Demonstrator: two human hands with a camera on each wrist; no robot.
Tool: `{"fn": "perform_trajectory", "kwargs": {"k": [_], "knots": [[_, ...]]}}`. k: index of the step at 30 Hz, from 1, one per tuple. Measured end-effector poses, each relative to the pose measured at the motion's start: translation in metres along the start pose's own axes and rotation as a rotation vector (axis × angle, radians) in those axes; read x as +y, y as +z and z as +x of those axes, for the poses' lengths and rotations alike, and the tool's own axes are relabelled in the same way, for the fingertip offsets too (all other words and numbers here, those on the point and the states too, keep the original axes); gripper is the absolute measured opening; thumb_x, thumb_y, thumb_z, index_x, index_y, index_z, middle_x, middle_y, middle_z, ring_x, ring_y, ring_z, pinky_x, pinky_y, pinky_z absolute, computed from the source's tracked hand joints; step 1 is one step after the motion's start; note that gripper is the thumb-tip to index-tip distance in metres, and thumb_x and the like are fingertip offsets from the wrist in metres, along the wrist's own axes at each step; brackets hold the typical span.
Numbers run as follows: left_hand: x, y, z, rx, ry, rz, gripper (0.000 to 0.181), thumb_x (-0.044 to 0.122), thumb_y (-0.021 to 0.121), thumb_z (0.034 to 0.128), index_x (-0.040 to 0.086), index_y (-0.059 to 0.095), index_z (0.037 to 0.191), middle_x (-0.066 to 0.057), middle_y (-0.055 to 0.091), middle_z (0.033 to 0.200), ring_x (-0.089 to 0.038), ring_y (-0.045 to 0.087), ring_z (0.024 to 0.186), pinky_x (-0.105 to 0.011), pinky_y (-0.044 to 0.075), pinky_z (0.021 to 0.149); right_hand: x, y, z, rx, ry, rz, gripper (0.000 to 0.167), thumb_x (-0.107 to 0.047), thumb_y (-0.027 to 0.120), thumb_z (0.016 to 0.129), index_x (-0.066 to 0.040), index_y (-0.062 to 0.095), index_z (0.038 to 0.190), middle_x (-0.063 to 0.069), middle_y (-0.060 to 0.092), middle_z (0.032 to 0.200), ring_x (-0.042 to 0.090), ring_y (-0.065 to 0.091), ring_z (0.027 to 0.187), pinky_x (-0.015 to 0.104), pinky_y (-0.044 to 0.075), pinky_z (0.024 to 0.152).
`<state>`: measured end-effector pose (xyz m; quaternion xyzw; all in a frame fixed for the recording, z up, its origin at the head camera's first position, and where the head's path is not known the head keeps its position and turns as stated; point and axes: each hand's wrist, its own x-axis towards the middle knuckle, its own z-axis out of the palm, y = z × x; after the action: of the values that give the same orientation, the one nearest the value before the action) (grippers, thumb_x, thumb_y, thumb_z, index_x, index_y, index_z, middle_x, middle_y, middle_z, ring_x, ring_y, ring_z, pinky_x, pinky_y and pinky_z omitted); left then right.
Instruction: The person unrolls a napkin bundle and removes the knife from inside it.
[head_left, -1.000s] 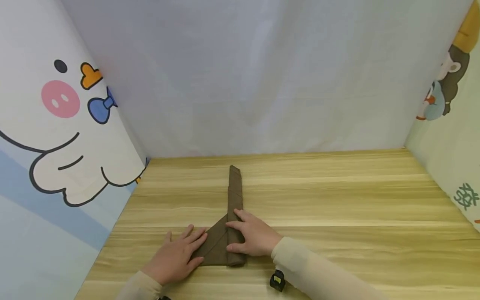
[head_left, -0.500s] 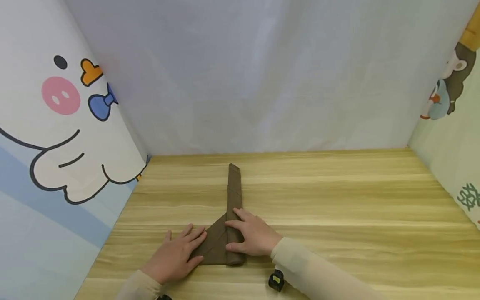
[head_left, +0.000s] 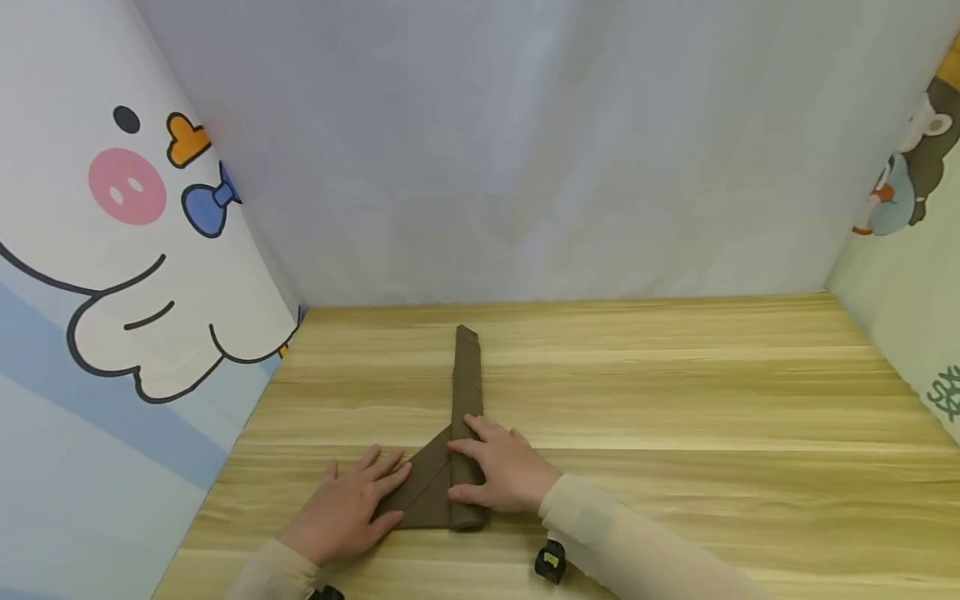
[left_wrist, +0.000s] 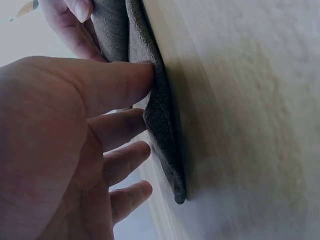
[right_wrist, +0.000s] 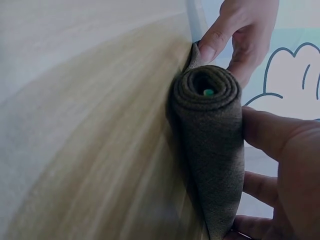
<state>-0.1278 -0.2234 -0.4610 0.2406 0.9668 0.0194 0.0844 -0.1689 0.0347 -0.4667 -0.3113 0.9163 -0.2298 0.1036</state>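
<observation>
A brown cloth is partly rolled into a long tube (head_left: 467, 392), with a flat triangular flap (head_left: 431, 492) to its left. In the right wrist view the near end of the roll (right_wrist: 212, 135) shows its spiral layers. My left hand (head_left: 341, 510) lies on the flap's left part, fingers spread; the left wrist view shows its thumb on the cloth's edge (left_wrist: 160, 110). My right hand (head_left: 510, 468) rests over the lower half of the roll, its thumb and fingertips on top of it, fingers extended and slightly bent.
The cloth lies on a wood-grain table (head_left: 675, 375). A small black object (head_left: 551, 562) with a yellow mark is by the right sleeve. A plain pale curtain (head_left: 525, 150) stands behind the table, with cartoon-printed sheets (head_left: 60, 333) at both sides.
The head view has shifted slightly. Both hands and the cloth keep nearly the same places relative to each other.
</observation>
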Motion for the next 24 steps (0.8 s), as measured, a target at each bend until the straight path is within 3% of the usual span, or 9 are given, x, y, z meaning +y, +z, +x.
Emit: {"fn": "perform_trajectory", "kwargs": {"k": [11, 24], "knots": [[-0.0007, -0.0063, 0.0038, -0.008, -0.032, -0.016, 0.060, 0.051, 0.063, 0.0887, 0.023, 0.052, 0.141, -0.007, 0.035, 0.153, -0.037, 0.031, 0.139, -0.075, 0.027, 0.093, -0.0009, 0.0003, 0.0015, 0.016, 0.015, 0.022, 0.063, -0.056, 0.061, 0.089, -0.022, 0.051, 0.141, 0.012, 0.025, 0.156, 0.030, 0.022, 0.143, 0.062, 0.025, 0.107], [-0.0004, -0.0081, 0.0019, -0.009, -0.057, -0.032, 0.060, 0.052, 0.065, 0.0872, 0.025, 0.054, 0.139, -0.010, 0.037, 0.151, -0.039, 0.030, 0.138, -0.075, 0.027, 0.094, 0.0009, 0.0000, 0.0025, 0.005, -0.050, -0.027, 0.066, -0.060, 0.064, 0.084, -0.020, 0.057, 0.135, 0.004, 0.030, 0.155, 0.025, 0.020, 0.144, 0.061, 0.026, 0.107]]}}
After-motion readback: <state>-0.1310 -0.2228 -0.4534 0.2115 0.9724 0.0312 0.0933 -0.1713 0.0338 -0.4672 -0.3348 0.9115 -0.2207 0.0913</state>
